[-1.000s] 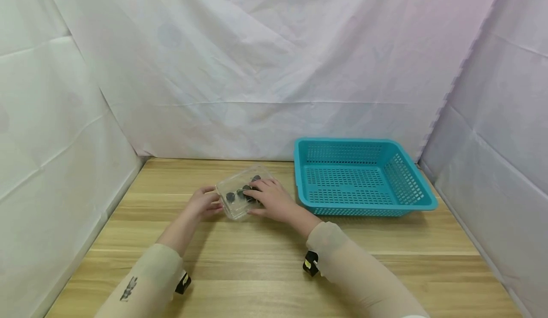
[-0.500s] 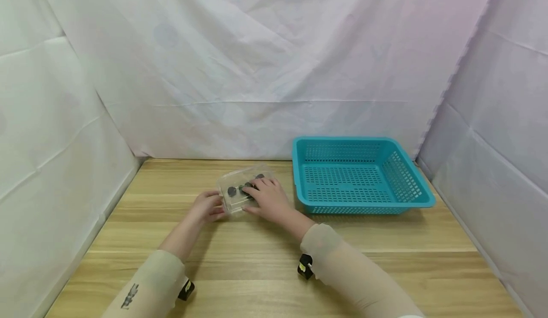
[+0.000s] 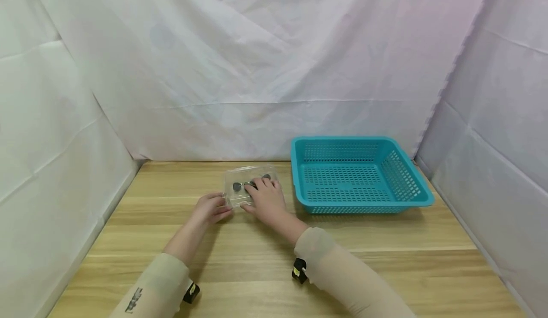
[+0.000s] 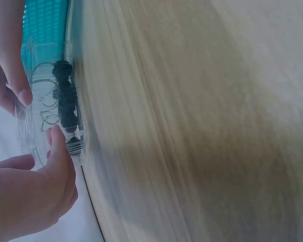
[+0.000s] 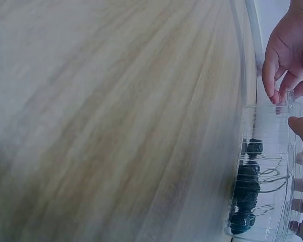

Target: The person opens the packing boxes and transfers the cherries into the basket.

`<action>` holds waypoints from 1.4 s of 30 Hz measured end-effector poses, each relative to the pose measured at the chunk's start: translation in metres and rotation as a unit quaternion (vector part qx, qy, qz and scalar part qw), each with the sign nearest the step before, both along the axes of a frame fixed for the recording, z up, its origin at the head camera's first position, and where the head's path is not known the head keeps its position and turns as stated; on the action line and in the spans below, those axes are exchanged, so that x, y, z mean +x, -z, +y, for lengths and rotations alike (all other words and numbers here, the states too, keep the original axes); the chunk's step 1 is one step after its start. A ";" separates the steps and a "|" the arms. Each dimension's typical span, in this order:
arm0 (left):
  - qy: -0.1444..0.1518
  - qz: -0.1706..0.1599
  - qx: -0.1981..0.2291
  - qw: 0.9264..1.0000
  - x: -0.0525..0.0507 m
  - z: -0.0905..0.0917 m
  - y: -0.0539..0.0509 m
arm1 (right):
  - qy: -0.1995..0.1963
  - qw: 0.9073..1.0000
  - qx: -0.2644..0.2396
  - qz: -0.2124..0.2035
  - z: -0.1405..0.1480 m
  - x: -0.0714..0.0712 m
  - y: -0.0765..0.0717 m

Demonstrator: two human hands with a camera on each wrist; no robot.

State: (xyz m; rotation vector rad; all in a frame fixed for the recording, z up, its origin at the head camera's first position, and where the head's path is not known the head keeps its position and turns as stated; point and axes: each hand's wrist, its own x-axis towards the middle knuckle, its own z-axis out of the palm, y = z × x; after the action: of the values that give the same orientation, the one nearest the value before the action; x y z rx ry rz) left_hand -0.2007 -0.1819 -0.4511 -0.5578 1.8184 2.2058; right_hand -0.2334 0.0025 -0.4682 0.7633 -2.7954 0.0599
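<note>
Pinches, with the left hand (image 3: 211,207), the left end of a clear plastic box (image 3: 238,199) on a wood-grain table (image 3: 239,261), and rests the right hand (image 3: 268,200) over its top with fingers loosely extended. Has dark round pieces (image 4: 66,103) inside the box, a teal slotted basket (image 3: 364,204) just to its right, and white cloth (image 3: 235,61) farther back.

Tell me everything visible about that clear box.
The clear box looks like thin, rectangular plastic with ribbed walls and a flanged rim. Dark, lumpy items lie inside. It is upright, on or just above the wooden table, left of the teal basket. The left hand pinches its left end; the right hand rests on top.
</note>
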 end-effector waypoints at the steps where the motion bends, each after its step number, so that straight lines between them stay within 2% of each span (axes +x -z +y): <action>1: -0.002 0.000 0.002 1.000 0.000 0.001 0.000 | 0.003 1.000 0.001 0.000 0.000 0.000 0.000; 13: -0.016 -0.002 0.027 1.000 -0.006 0.008 0.009 | 0.036 0.999 0.016 -0.013 0.003 -0.003 -0.001; 19: -0.006 0.003 0.020 1.000 -0.012 0.009 0.008 | 0.047 0.999 0.012 -0.016 0.002 -0.007 0.000; 28: -0.025 0.013 0.030 0.999 -0.020 0.011 0.008 | 0.056 0.998 0.013 -0.021 -0.001 -0.015 -0.001; 35: -0.045 0.018 0.053 0.997 -0.023 0.011 0.011 | 0.050 0.998 0.014 -0.023 -0.002 -0.017 -0.003; 42: -0.035 0.019 0.049 0.998 -0.022 0.008 0.010 | 0.020 1.000 0.014 -0.011 -0.006 -0.017 -0.008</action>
State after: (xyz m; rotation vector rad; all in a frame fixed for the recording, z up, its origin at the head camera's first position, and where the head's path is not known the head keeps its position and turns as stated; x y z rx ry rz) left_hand -0.2231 -0.1736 -0.4607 -0.5725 1.7227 2.3515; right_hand -0.2500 -0.0033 -0.4604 0.7179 -2.8358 0.0224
